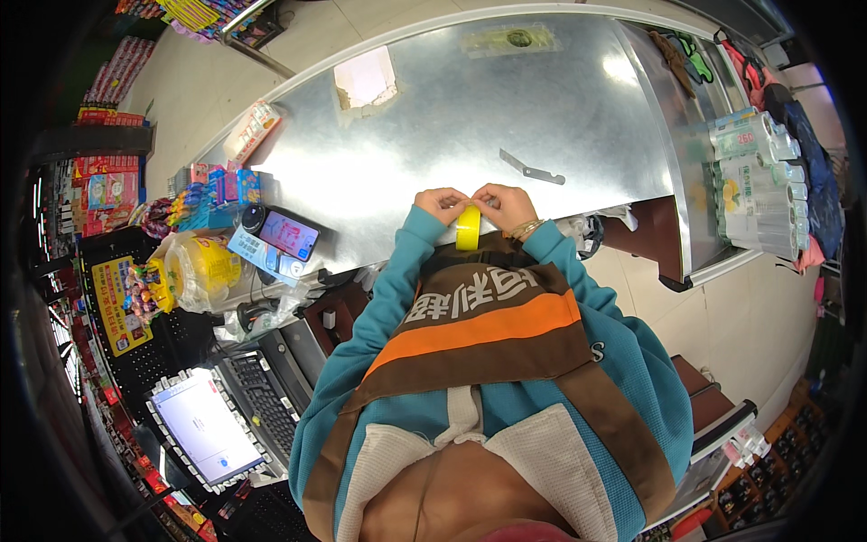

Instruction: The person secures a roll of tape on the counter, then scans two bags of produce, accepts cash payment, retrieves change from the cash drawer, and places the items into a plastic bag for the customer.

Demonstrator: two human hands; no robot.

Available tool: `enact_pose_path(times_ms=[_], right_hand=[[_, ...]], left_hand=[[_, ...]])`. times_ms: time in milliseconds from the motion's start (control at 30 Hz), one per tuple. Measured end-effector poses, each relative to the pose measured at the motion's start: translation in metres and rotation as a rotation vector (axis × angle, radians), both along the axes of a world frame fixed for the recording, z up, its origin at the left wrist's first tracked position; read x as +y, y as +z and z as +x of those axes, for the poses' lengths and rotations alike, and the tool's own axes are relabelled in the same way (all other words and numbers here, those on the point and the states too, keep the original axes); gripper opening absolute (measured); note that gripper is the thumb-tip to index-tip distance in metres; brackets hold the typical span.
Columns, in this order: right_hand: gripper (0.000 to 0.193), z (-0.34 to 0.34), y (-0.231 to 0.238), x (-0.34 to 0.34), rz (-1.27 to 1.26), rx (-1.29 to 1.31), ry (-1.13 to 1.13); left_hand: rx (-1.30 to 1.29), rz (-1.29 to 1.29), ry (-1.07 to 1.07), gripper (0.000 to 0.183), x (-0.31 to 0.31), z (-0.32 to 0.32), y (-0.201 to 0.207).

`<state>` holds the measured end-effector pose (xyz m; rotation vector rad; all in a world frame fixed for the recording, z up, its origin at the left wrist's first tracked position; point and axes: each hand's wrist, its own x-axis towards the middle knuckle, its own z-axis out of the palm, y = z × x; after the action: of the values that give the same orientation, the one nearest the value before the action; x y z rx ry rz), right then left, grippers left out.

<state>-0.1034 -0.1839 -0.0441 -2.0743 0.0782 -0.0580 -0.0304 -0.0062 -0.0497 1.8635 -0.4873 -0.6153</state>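
Just in front of my body, at the near edge of the metal counter (433, 108), is a bright yellow roll of tape (468, 233). My left hand (440, 205) and my right hand (508, 207) meet at its top edge, fingertips pinched together on the tape. Whether a loose end is lifted between them is too small to tell. Beyond my right hand a utility knife (535, 170) with a grey handle lies on the metal surface, its blade pointing away to the left.
To the left are a phone-like device with a lit screen (287, 237), a tissue pack (252, 132) and colourful small goods (212, 194). A keyboard (259, 388) and monitor (200, 425) stand at lower left. Wrapped rolls (754, 185) are stacked on the right.
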Motion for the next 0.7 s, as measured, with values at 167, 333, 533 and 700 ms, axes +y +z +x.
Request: enact_pose_path(times_ms=[167, 333, 533, 700], right_hand=[[0.012, 0.0, 0.0, 0.0, -0.003, 0.008, 0.014], [0.011, 0.003, -0.001, -0.001, -0.029, 0.027, 0.075], [0.01, 0.009, -0.001, -0.003, -0.053, 0.001, 0.143], [0.009, 0.009, 0.002, -0.003, -0.055, 0.029, 0.15]], left_hand=[[0.004, -0.051, 0.048, 0.012, 0.002, -0.005, -0.003], [0.082, -0.101, 0.067, 0.012, 0.008, -0.004, -0.013], [0.116, -0.139, 0.051, 0.012, 0.012, 0.0, -0.014], [0.029, -0.096, -0.027, 0.012, 0.015, 0.002, -0.005]])
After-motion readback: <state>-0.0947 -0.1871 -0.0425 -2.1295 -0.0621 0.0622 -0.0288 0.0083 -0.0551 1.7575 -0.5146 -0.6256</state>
